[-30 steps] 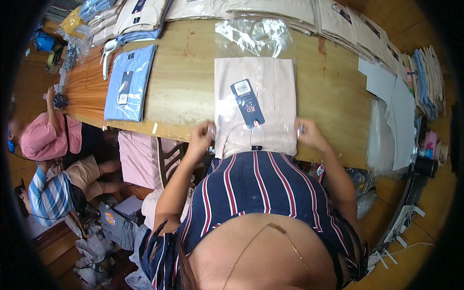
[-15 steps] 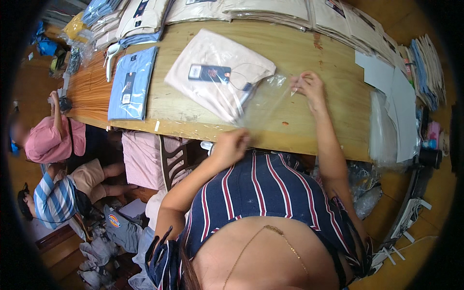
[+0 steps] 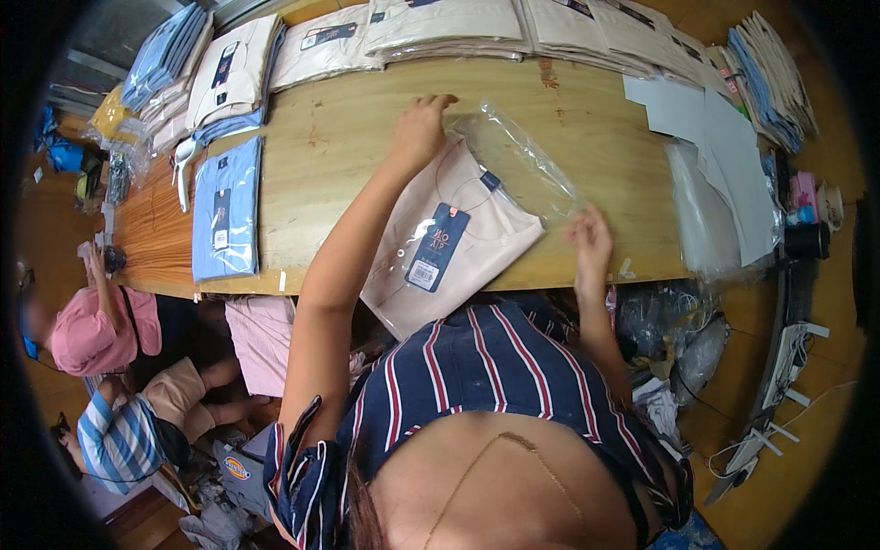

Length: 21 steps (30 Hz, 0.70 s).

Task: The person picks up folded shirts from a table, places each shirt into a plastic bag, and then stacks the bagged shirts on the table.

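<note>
A folded pale-pink garment (image 3: 495,215) with a dark hang tag (image 3: 438,247) and a loop of cord lies in a clear plastic bag (image 3: 532,151). It sits at an angle, one corner past the table's near edge. The bag's loose flap stretches away from the garment toward the far right. My right hand (image 3: 591,238) pinches the flap's right end. My left hand (image 3: 422,133) is by the bag's far left edge, fingers pointing right; its palm side is hidden. My left forearm crosses over the garment's left side.
A bagged blue garment (image 3: 227,211) lies at left, beside a white handled tool (image 3: 183,174) and orange cords (image 3: 147,215). Bagged garment stacks (image 3: 445,32) line the far edge. White sheets (image 3: 733,174) and clear bags (image 3: 701,206) lie at right. Two people (image 3: 110,321) sit at left.
The bagged garment has turned and come nearer to me, partly over the edge. My left hand has moved far across to the flap side; my right hand has come nearer, holding the film.
</note>
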### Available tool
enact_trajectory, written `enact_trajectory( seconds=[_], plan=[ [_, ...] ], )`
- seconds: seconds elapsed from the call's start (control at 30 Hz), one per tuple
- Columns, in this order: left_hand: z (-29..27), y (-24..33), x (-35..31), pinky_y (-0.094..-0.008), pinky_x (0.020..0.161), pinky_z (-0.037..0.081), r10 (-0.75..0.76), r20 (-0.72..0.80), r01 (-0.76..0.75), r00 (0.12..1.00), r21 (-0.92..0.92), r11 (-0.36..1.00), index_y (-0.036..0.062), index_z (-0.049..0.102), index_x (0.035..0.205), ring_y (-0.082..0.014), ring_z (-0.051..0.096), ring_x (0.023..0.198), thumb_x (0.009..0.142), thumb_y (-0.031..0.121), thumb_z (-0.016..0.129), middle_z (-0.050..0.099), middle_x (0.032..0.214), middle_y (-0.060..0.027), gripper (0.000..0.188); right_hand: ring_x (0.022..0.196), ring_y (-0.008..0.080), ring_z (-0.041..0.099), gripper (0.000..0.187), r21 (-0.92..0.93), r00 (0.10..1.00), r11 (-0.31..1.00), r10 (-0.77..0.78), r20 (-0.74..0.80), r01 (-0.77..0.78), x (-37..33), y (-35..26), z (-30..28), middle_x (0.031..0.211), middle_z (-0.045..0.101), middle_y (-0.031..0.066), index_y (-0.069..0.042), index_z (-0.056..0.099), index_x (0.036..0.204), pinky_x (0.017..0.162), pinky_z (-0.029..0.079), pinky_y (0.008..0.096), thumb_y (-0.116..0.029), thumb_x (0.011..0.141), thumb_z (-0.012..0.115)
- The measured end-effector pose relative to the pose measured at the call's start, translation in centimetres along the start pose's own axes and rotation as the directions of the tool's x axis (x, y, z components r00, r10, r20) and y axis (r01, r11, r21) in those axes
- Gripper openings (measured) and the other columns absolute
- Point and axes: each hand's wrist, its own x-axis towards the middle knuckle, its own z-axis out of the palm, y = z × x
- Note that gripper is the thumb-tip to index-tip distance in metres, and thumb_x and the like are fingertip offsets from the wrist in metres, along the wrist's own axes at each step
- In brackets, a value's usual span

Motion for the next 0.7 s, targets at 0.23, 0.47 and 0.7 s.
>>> enact_trajectory(
  seconds=[0.23,0.47,0.7],
  plan=[
    [3.8,6.2,3.8,-0.0571,0.094,0.017,0.500,0.472,-0.618,0.726,0.128,0.776,0.0192,0.060,0.092,-0.0222,0.021,0.122,0.059,0.014,0.067,0.039,0.121,0.0014,0.034,0.067,0.0104,0.052,0.031,0.042,0.766,0.987,0.092,0.636,-0.153,8.3,-5.5,-0.4,0.084,0.057,0.0065,0.001,0.047,0.110,0.060,0.044,0.0220,-0.013,0.082,0.051],
    [-3.2,9.7,3.7,-0.0560,0.095,0.016,0.477,0.483,-0.598,0.734,0.128,0.791,0.0169,0.061,0.072,-0.0211,0.021,0.122,0.063,0.013,0.064,0.044,0.111,0.0012,0.010,0.067,0.0124,0.051,0.024,-0.319,0.581,0.944,0.212,0.786,0.087,11.2,-4.6,2.4,0.078,0.056,0.0029,-0.004,0.055,0.103,0.063,0.043,0.0242,-0.008,0.081,0.049],
    [-1.3,8.5,3.4,-0.0430,0.090,0.032,0.449,0.160,-0.441,0.879,-0.083,0.894,0.0160,0.060,0.089,-0.0244,0.042,0.107,0.068,0.016,0.062,0.050,0.106,-0.0043,0.021,0.063,0.0115,0.045,0.037,0.022,-0.028,0.785,-0.006,1.000,0.619,10.8,-6.1,6.6,0.097,0.044,0.0027,-0.012,0.056,0.107,0.063,0.043,0.0239,0.001,0.076,0.040]
  ],
)
